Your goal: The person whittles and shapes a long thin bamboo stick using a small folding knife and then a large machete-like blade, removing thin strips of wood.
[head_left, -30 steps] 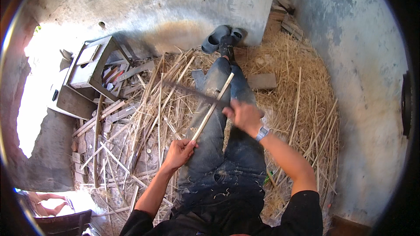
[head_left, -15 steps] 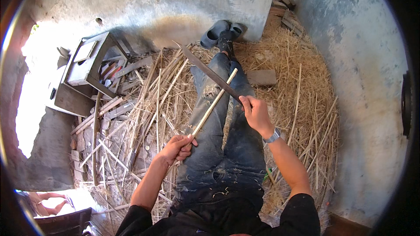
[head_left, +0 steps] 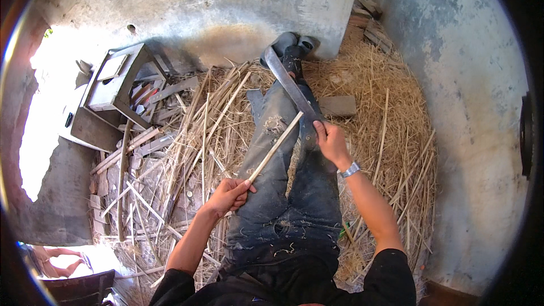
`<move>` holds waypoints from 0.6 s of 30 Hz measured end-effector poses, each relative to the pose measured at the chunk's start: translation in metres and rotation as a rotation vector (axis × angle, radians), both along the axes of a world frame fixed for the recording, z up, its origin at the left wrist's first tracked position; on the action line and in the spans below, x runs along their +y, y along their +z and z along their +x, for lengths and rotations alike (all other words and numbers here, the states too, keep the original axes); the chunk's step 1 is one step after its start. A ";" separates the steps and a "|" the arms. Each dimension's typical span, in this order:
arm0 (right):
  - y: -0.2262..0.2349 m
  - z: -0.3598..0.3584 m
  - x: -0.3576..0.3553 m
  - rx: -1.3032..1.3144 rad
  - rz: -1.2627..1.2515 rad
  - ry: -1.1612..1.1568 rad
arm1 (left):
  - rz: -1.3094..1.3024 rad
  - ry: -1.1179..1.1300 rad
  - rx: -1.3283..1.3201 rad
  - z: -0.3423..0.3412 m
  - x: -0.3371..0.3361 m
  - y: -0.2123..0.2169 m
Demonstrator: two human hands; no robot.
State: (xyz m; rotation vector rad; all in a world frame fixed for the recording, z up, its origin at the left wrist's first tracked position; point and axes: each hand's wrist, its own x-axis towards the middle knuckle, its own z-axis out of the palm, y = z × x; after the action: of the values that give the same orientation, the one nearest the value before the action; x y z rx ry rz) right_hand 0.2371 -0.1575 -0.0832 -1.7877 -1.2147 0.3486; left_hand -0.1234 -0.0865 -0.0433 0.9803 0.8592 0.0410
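Straw (head_left: 391, 136) covers the floor around us, heaped against the grey walls (head_left: 453, 68), and our legs in worn jeans (head_left: 283, 192) stretch out across it toward the far wall. A wooden crate (head_left: 113, 88) lies tipped on its side off to the left among scattered slats.

Our right hand (head_left: 331, 143) is clenched around the handle of a long machete (head_left: 289, 85), whose blade angles up and away toward the boots. Our left hand (head_left: 229, 195) grips the lower end of a thin bamboo strip (head_left: 275, 147), fingers wrapped around it; the strip slants up over the left thigh, and its upper end meets the blade just beside the right hand.

We judge the main danger to be the edge working directly above our legs: a slip off the narrow strip, or a split that runs suddenly, could send the blade into a knee or toward the left hand. The right forearm is extended, wrist bent inward; the left elbow is bent, forearm low.
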 end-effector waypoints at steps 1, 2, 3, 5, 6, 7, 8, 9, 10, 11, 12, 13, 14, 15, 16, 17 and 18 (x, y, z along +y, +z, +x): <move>0.008 0.008 0.000 -0.021 -0.067 -0.007 | -0.008 0.003 -0.017 0.002 0.001 -0.001; 0.009 0.007 0.003 0.026 -0.045 -0.045 | -0.015 0.006 -0.033 0.006 0.005 -0.004; 0.010 0.002 0.008 0.073 -0.023 -0.084 | -0.023 0.009 -0.050 0.009 0.006 -0.007; -0.003 -0.012 0.015 0.266 0.006 -0.110 | -0.054 0.017 -0.048 0.014 0.007 -0.011; -0.013 -0.021 0.007 0.218 -0.015 -0.058 | -0.069 0.022 -0.046 0.016 0.008 -0.011; -0.016 -0.036 0.001 0.173 -0.034 0.001 | -0.058 0.024 -0.034 0.015 0.008 -0.010; -0.010 -0.046 -0.007 0.123 -0.088 0.090 | -0.051 0.028 -0.014 0.011 0.007 -0.008; -0.007 -0.045 -0.005 0.097 -0.077 0.104 | -0.045 0.032 0.005 0.007 0.006 -0.007; -0.004 -0.038 -0.005 0.072 -0.067 0.107 | -0.049 0.028 -0.013 0.005 0.005 -0.009; -0.001 -0.032 -0.002 0.039 -0.054 0.110 | -0.051 0.024 -0.037 0.006 0.006 -0.012; 0.000 -0.029 0.004 0.083 -0.016 0.032 | -0.052 0.020 -0.061 0.007 0.007 -0.013; 0.001 -0.022 0.011 0.120 0.026 -0.049 | -0.056 0.013 -0.065 0.011 0.007 -0.011; 0.001 -0.018 0.015 0.157 0.069 -0.129 | -0.060 0.005 -0.069 0.015 0.007 -0.008; -0.003 -0.025 0.015 0.179 0.068 -0.180 | -0.065 -0.003 -0.073 0.018 0.007 -0.006; -0.005 -0.042 0.012 0.113 0.086 -0.110 | -0.064 0.015 -0.065 0.016 0.008 -0.008; -0.006 -0.061 0.003 0.041 0.102 -0.043 | -0.066 0.030 -0.061 0.014 0.008 -0.013; -0.005 -0.073 -0.006 -0.028 0.117 0.025 | -0.069 0.046 -0.055 0.012 0.008 -0.016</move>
State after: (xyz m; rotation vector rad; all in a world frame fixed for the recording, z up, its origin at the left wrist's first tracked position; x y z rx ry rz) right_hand 0.1638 -0.1639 -0.0878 -1.6833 -1.2526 0.2616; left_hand -0.1115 -0.0784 -0.0594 0.8913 0.8272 0.0770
